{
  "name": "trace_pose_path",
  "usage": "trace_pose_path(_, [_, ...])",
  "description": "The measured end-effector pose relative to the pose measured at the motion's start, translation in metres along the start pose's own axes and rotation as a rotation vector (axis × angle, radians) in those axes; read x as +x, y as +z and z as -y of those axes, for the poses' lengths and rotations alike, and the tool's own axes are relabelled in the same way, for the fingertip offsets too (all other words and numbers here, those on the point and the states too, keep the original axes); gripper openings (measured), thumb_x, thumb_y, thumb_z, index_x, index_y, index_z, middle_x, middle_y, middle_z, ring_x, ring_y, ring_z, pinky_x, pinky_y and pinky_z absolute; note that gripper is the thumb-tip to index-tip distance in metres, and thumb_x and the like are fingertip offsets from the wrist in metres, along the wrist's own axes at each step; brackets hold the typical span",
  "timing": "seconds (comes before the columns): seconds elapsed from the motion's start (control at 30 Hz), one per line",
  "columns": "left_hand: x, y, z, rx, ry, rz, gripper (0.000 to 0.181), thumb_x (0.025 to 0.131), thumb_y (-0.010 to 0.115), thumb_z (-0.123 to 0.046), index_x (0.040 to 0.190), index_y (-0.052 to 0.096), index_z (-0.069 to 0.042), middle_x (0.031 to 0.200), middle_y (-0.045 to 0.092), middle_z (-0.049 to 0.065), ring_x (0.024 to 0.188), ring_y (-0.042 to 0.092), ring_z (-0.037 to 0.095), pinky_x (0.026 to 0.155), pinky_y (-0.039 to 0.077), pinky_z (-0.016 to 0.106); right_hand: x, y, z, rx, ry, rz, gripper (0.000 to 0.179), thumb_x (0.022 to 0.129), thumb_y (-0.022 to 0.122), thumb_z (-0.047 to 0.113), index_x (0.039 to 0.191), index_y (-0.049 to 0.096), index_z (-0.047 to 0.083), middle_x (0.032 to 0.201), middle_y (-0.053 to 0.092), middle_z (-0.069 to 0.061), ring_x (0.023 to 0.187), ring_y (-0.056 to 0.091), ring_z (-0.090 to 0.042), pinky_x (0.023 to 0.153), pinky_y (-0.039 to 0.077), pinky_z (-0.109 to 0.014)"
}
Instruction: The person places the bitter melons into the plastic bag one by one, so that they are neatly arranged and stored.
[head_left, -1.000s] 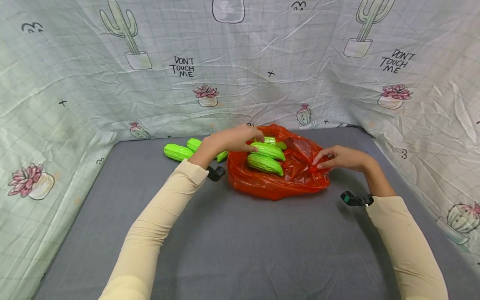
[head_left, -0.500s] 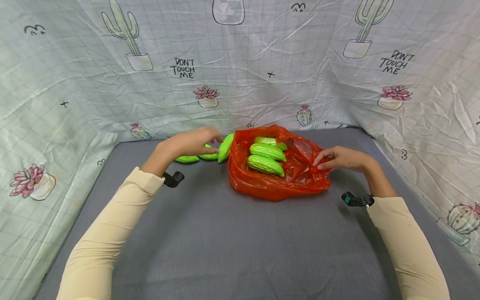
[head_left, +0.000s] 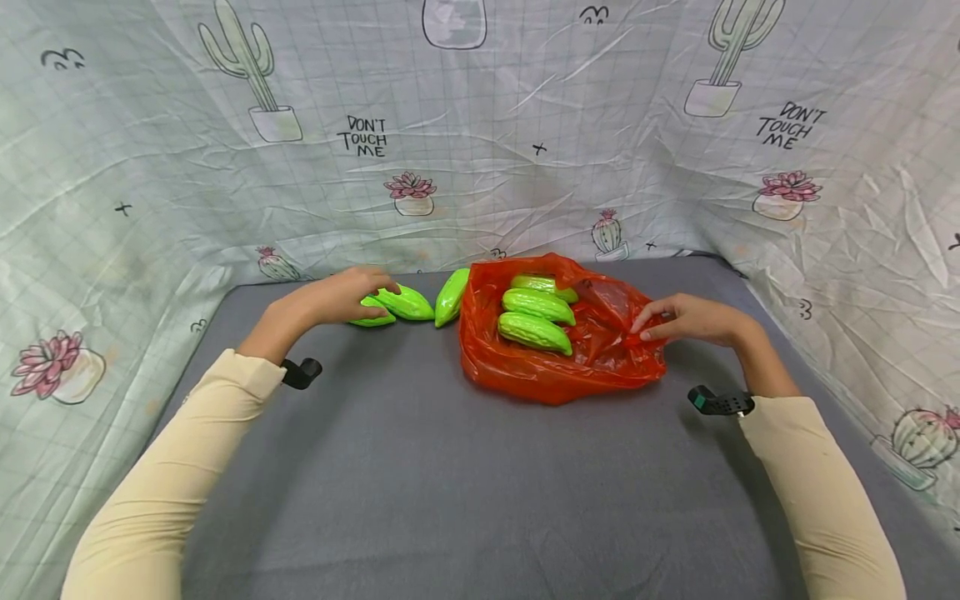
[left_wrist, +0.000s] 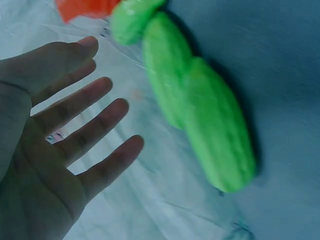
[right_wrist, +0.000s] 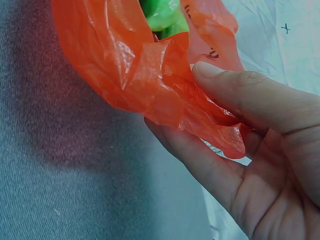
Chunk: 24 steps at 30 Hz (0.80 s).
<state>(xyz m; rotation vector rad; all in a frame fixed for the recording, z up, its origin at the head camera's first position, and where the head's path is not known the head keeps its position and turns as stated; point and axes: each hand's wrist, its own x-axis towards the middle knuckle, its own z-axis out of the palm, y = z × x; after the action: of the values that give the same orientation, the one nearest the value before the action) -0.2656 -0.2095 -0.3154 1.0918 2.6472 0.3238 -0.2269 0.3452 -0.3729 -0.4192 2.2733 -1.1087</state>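
Note:
My left hand hovers by the bright green bitter gourds at the back left, its fingers spread and holding nothing in the left wrist view. One gourd lies nearest it, overlapping a second gourd; the hand partly hides them in the head view. A third gourd leans close to the left side of a red plastic bag. Inside the bag's mouth lie several more gourds. At the bag's right end, my right hand pinches the gathered plastic between thumb and fingers.
A grey cloth-covered table spreads out in front of the bag. Light printed fabric with cactus drawings hangs behind and along both sides. Each wrist carries a black strap.
My left hand has moved left, from over the gourds in the bag to those lying outside it. The right hand keeps its hold on the bag.

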Motion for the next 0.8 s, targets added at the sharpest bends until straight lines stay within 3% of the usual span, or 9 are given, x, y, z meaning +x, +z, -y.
trace_pose_path(0.33, [-0.008, 0.019, 0.041, 0.004, -0.086, -0.040, 0.044, 0.097, 0.069, -0.008, 0.137, 0.058, 0.005, 0.139, 0.053, 0.027, 0.132, 0.046, 0.047, 0.108, 0.037, 0.061, -0.007, -0.003, -0.004, 0.005, 0.019, -0.015, 0.027, 0.098, 0.070, 0.018, 0.117, 0.070, -0.001, 0.118, 0.062, -0.016, 0.103, 0.060, -0.017, 0.088, 0.056, -0.032])
trace_pose_path(0.57, [-0.009, 0.033, 0.069, 0.024, -0.079, -0.064, 0.049, 0.092, 0.074, -0.006, 0.137, 0.057, 0.004, 0.142, 0.049, 0.030, 0.134, 0.040, 0.052, 0.110, 0.032, 0.065, -0.010, -0.004, -0.004, 0.010, 0.024, -0.021, 0.026, 0.098, 0.069, 0.016, 0.117, 0.069, -0.002, 0.117, 0.062, -0.016, 0.102, 0.061, -0.018, 0.087, 0.056, -0.032])
trace_pose_path(0.8, [-0.010, 0.048, 0.089, 0.020, -0.072, -0.082, 0.057, 0.090, 0.077, -0.008, 0.142, 0.054, 0.002, 0.143, 0.050, 0.029, 0.135, 0.041, 0.050, 0.112, 0.032, 0.063, -0.013, -0.004, -0.005, 0.008, 0.032, -0.025, 0.026, 0.097, 0.070, 0.017, 0.116, 0.070, -0.001, 0.118, 0.064, -0.016, 0.104, 0.062, -0.017, 0.089, 0.056, -0.033])
